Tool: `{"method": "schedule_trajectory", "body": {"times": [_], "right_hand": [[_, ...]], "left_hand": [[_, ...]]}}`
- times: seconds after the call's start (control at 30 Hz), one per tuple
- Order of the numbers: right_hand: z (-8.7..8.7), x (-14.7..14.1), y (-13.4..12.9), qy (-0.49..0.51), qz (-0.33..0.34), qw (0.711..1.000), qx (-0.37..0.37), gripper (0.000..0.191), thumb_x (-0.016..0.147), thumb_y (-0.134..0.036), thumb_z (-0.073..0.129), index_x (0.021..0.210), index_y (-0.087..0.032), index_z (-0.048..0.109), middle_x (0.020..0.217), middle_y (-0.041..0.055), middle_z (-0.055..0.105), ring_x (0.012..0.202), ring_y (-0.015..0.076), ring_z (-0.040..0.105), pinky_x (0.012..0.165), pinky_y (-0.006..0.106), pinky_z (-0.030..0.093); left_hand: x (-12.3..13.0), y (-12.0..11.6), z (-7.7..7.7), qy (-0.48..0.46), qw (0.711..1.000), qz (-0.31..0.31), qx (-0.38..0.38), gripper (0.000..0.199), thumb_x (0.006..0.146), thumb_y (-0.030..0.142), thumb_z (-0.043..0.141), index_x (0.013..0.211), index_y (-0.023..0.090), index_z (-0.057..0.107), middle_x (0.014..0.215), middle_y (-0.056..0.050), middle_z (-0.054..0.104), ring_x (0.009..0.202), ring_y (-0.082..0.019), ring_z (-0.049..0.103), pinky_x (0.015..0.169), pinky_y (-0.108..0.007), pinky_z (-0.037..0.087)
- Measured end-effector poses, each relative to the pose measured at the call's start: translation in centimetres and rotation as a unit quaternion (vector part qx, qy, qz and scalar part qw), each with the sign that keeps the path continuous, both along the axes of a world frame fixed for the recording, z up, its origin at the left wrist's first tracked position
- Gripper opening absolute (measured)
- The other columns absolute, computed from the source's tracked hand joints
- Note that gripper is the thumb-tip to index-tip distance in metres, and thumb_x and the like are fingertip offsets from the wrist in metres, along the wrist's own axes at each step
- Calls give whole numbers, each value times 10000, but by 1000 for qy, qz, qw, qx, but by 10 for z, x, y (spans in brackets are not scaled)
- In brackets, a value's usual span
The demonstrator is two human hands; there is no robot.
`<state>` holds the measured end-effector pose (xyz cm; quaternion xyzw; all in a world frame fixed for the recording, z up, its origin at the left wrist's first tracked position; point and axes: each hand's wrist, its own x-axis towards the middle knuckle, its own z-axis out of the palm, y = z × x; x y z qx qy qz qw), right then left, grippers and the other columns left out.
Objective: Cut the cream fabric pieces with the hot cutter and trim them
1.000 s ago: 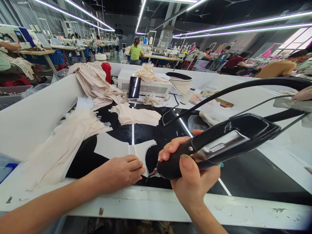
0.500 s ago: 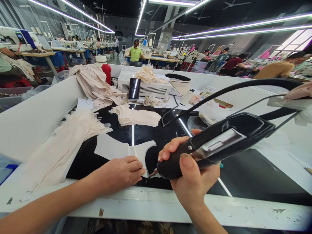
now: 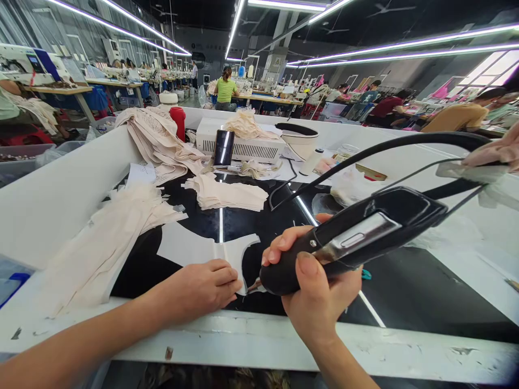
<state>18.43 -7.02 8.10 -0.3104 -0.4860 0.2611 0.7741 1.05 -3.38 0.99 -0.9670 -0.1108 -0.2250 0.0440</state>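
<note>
My right hand (image 3: pixel 320 292) is wrapped round a black corded hand tool (image 3: pixel 365 235) with a silver lever, the thumb lying along its side. The tool's narrow metal tip (image 3: pixel 254 286) points left and meets the lower right corner of a white cut fabric piece (image 3: pixel 188 243), which has curved edges and a raised strip. My left hand (image 3: pixel 206 286) rests on that piece just left of the tip, its fingers bent and pressed together on the fabric. The fingertips' exact hold is partly hidden.
Stacked cream fabric pieces (image 3: pixel 105 237) lie at left; a smaller stack (image 3: pixel 231 194) sits mid-table. Behind are a phone (image 3: pixel 223 148), a vented white box (image 3: pixel 203 138) and a round container (image 3: pixel 302 141). The tool's black cable (image 3: pixel 389 143) arches right. Low white walls (image 3: pixel 52 200) edge the table.
The tool and my right hand have shifted slightly left, and the cable bundle at the right has moved left too. My left hand and the fabric piece look unchanged.
</note>
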Motion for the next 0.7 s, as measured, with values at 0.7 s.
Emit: {"method": "schedule_trajectory", "body": {"times": [0.7], "right_hand": [[-4,-3,-2,-2,5,1000,13,414,850,-315,790,1196,-289,565,786,-31,658,543,160,619,472,311,546]], "left_hand": [[-1,0,4,-5,1000,10,6,144,1053,191,520,1144,115,601,1011,-80,647,1009,-205,638,892,-309,578]]}}
